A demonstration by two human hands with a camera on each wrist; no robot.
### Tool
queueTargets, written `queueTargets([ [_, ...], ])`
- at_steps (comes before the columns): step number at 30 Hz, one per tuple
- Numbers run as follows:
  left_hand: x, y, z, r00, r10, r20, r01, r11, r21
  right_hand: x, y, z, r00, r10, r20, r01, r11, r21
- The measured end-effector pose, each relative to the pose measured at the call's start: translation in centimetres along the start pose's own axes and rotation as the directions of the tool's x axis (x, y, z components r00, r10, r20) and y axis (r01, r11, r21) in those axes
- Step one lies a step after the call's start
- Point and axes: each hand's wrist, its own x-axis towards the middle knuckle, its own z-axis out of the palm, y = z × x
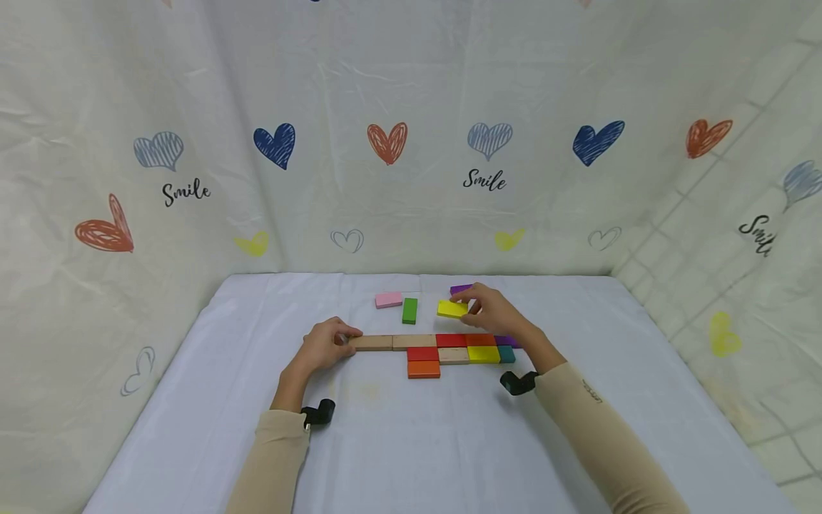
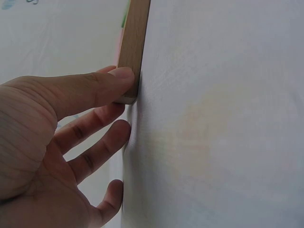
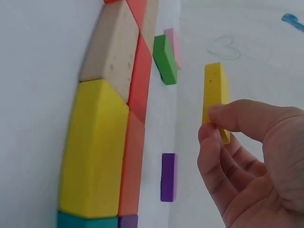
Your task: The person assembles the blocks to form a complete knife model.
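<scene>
Between thumb and fingers, my right hand (image 1: 491,308) pinches a yellow block (image 3: 212,90), held behind the laid-out blocks. My left hand (image 1: 324,345) grips the left end of a plain wooden block (image 2: 134,42), its thumb on the near side. That block begins the back row, followed by another wooden block (image 1: 414,342), a red block (image 1: 451,340), an orange block (image 1: 480,340) and a purple block (image 1: 506,341). The front row has a red block (image 1: 422,354), a wooden block (image 3: 111,42), a yellow block (image 3: 95,147) and a teal block (image 1: 506,354). An orange block (image 1: 424,369) lies before the front red one.
Loose on the white-covered table (image 1: 398,442) behind the rows are a pink block (image 1: 388,300), a green block (image 1: 409,311) and a purple block (image 3: 167,177). A white curtain (image 1: 424,214) with hearts hangs at the table's back edge.
</scene>
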Motion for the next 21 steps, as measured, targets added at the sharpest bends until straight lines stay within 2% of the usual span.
queueTargets([
  [7, -0.1, 0.1, 0.0, 1.0, 0.0, -0.003, 0.0, 1.0, -0.005, -3.7, 0.4, 0.2, 0.996, -0.089, 0.022, 0.089, 0.996, -0.013],
  [11, -0.1, 0.2, 0.0, 1.0, -0.004, -0.005, 0.004, 1.0, -0.001, -5.4, 0.5, 1.0, 0.994, -0.106, 0.036, 0.106, 0.994, 0.004],
  [16, -0.1, 0.3, 0.0, 1.0, -0.013, -0.005, 0.013, 1.0, -0.008, -6.7, 0.7, 2.4, 0.992, -0.111, 0.063, 0.111, 0.994, 0.002],
  [21, -0.2, 0.4, 0.0, 1.0, -0.008, -0.007, 0.008, 1.0, -0.01, -7.3, 1.0, 3.7, 0.988, -0.121, 0.097, 0.122, 0.993, 0.001],
])
